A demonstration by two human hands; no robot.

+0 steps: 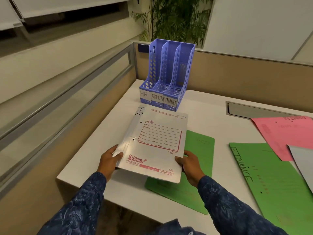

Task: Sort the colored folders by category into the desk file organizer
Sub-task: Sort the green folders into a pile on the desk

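I hold a white folder (152, 141) marked HR above the desk, tilted toward the organizer. My left hand (109, 159) grips its near left edge and my right hand (189, 165) grips its near right corner. The blue three-slot file organizer (166, 73) stands at the desk's far corner, with paper labels HR, ADMIN and FINANCE on its front; all three slots look empty. A green folder (191, 182) lies flat under the white one. Another green folder (274, 184) marked FINANCE lies to the right, and a pink folder (284, 133) beyond it.
A second pale folder's corner (303, 163) overlaps the pink and green ones at the right edge. A grey cable-tray slot (245, 111) is set into the white desk (88, 167). Beige partition walls (237, 73) bound the desk behind and on the left; a plant (174, 17) stands behind.
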